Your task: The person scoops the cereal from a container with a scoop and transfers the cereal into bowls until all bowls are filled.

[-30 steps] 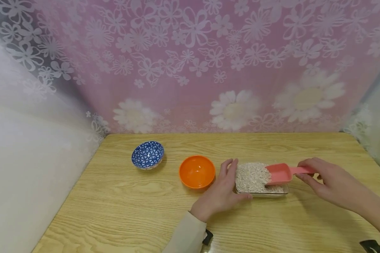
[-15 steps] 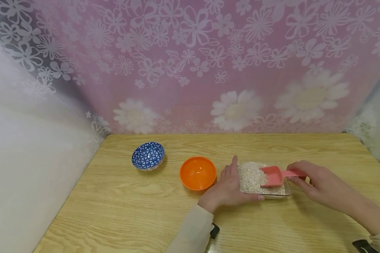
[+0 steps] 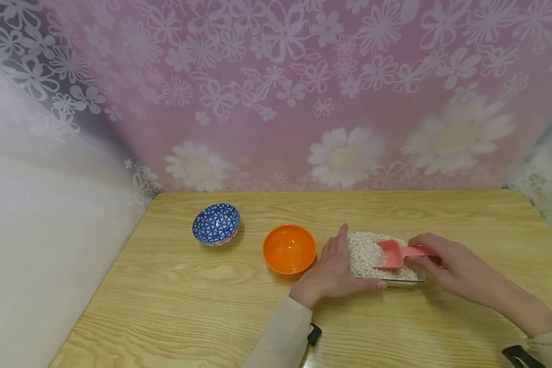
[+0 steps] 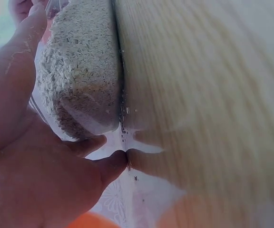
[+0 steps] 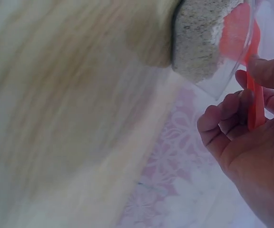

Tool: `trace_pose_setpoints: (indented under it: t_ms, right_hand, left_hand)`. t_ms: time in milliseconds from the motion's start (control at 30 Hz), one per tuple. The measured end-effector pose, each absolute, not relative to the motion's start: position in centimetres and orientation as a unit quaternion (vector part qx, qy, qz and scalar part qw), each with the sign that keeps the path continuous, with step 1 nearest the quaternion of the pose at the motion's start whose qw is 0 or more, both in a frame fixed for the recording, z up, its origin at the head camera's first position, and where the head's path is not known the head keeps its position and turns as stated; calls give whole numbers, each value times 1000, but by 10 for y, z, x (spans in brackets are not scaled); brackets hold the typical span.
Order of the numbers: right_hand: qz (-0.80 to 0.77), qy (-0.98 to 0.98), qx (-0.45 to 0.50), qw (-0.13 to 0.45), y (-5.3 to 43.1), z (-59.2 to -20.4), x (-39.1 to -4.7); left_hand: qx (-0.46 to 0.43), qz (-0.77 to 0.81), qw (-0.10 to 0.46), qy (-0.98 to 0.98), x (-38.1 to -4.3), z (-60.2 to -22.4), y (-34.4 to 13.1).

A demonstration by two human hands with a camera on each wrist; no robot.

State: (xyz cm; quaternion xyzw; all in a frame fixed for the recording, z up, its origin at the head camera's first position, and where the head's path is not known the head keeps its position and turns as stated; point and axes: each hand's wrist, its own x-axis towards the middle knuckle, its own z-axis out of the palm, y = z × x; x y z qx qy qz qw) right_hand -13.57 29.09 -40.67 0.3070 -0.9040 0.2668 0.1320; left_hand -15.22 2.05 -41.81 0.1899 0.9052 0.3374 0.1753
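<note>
A clear rectangular container heaped with oat flakes stands on the right half of the table. My left hand braces its left end, with the thumb stretched along the near side and the fingers extended against the end. By its handle, my right hand grips a pink scoop. The scoop's front is sunk in the oats and its mouth faces left. In the right wrist view the scoop shows red through the container's clear wall, with the fingers curled about its handle.
An orange bowl sits just left of my left hand, with nothing in it. Farther back and left stands a blue-and-white patterned bowl, tilted in view. A pink floral curtain hangs behind the wooden table.
My right hand has pushed the scoop leftward and deeper into the oats. The left hand has shifted slightly right, its thumb reaching farther along the container's near side.
</note>
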Motion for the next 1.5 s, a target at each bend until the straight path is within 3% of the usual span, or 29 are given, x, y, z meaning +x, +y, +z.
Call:
trace_pose_setpoints:
  t_ms: [433,667,833,1067,1267,1367,1500]
  right_hand:
    - [346,-918,193,37,312,-415,-127]
    - [430,-885,179,-7,325,-420,-125]
    - [491,-850,190,-14,327,-420,-122]
    - [517,-834,191,-8,321,-416,-123]
    - [515,-833,201,2,315,-410,-125]
    - [517,-832,200,8,309,-406,-125]
    - [528,-823,207,15,299,-400,-124]
  left_hand:
    - [184,345,178,903,-152,-416,19]
    - [187,339,181,904,-151,-414,19]
    - [198,370,166,892,-152,-402,14]
    - [213,419,76,879,-157,-372,-16]
    - [208,377,10,902,-163,-376,-66]
    - [193,355,5,915,-164,-386,-92]
    - [166,336,42,926,-162,-398,-116]
